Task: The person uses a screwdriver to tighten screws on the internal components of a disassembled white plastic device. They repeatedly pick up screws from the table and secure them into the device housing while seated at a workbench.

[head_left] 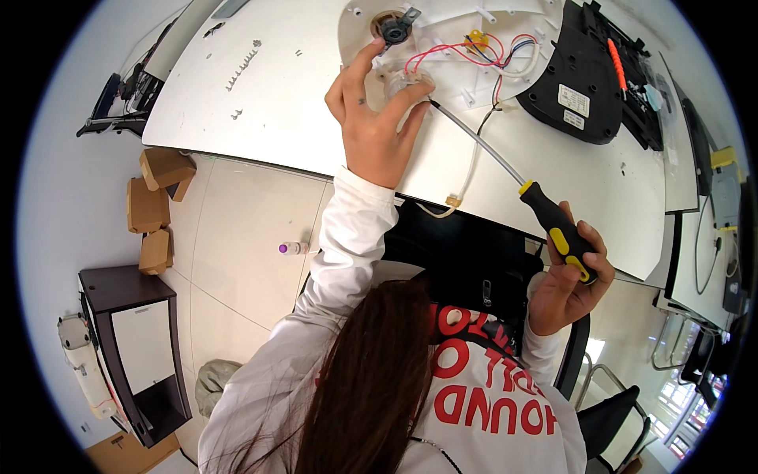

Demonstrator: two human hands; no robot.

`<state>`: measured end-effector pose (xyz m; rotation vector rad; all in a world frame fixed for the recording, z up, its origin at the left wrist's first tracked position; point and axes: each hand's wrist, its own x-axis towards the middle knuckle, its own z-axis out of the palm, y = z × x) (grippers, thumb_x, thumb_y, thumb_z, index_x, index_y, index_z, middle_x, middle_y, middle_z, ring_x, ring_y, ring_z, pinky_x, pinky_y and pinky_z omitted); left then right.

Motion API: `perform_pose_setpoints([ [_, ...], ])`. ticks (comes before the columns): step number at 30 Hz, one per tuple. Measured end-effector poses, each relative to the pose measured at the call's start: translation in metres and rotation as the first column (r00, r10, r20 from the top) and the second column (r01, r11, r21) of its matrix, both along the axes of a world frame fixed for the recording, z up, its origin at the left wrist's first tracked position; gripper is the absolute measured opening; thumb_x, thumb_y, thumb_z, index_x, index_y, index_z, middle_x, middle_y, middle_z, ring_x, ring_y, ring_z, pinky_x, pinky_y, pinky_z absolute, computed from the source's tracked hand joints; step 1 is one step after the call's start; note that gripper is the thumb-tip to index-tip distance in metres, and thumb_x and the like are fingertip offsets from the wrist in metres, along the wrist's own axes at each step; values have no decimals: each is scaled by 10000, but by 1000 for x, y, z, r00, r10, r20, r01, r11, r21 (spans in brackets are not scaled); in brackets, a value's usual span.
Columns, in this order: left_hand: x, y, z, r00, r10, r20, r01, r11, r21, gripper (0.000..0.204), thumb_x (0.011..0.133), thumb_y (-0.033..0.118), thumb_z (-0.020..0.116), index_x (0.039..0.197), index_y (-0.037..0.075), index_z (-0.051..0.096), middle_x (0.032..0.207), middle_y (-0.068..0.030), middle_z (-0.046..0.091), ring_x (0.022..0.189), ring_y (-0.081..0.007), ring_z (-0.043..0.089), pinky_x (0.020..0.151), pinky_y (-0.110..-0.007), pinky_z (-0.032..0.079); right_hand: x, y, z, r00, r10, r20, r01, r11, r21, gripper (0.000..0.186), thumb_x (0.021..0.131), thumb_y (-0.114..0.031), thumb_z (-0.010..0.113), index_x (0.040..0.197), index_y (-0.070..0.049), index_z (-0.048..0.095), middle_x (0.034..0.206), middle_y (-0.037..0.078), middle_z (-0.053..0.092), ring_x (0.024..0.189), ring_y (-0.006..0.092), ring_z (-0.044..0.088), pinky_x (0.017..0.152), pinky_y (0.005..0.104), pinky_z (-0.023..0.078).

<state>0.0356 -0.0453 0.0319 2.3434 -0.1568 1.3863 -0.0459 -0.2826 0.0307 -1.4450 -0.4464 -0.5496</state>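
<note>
My right hand (pixel 575 268) is wrapped round the black and yellow handle of a screwdriver (pixel 489 152). Its steel shaft slants up and left to the fingertips of my left hand (pixel 375 126). There the thumb and a finger close together at the tip, and what they pinch is hidden. Another finger of that hand reaches to a black round part (pixel 395 28) on a white plastic housing (pixel 442 67). Just beneath my left fingers lies a translucent piece (pixel 401 84) with red wires (pixel 450 47) running from it.
A black plastic cover (pixel 572 83) with white labels lies right of the housing, beside an orange-handled tool (pixel 617 65). Loose screws (pixel 243 65) form a row at left on the white table (pixel 292 110). A cable plug (pixel 452 201) hangs at its front edge. Cardboard boxes (pixel 148 205) stand on the floor.
</note>
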Motion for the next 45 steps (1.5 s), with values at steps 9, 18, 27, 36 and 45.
perform_pose_setpoints([
  [9,0,-1,0,1000,6,-5,-6,1000,2,326,588,105,772,871,239,682,1314,-55,406,1116,-269,371,907,-361,289,-9,0,10,949,191,249,-86,921,-379,313,840,-42,570,1100,-111,411,1178,184,495,1107,476,473,911,538,427],
  [18,-2,-3,2,1000,9,-23,-9,1000,-15,311,582,78,757,842,224,674,1322,-58,385,1141,-277,333,916,-368,276,-16,7,8,951,204,234,-131,948,-291,530,638,-97,792,1077,-164,503,1083,142,568,1025,372,558,802,392,519],
  [27,-2,-3,2,999,9,-35,-10,1000,-9,317,573,69,757,836,221,670,1318,-58,383,1149,-282,322,918,-370,274,-21,12,16,852,185,491,106,856,-506,364,632,-131,783,951,-245,649,943,7,563,860,182,565,686,276,516],
  [36,-2,-3,2,999,16,-47,-17,1000,-13,325,575,47,756,835,217,664,1320,-62,376,1159,-295,306,917,-371,302,-14,17,21,842,371,392,-29,756,-654,340,664,-20,654,945,-211,640,1040,28,584,906,250,571,684,294,536],
  [45,0,-4,4,999,12,-41,-13,1000,-20,298,582,72,748,831,217,668,1319,-54,379,1143,-283,327,913,-374,288,-26,14,25,959,258,120,-151,817,-556,444,548,-106,805,927,-267,638,1027,76,470,913,266,514,680,289,486],
])
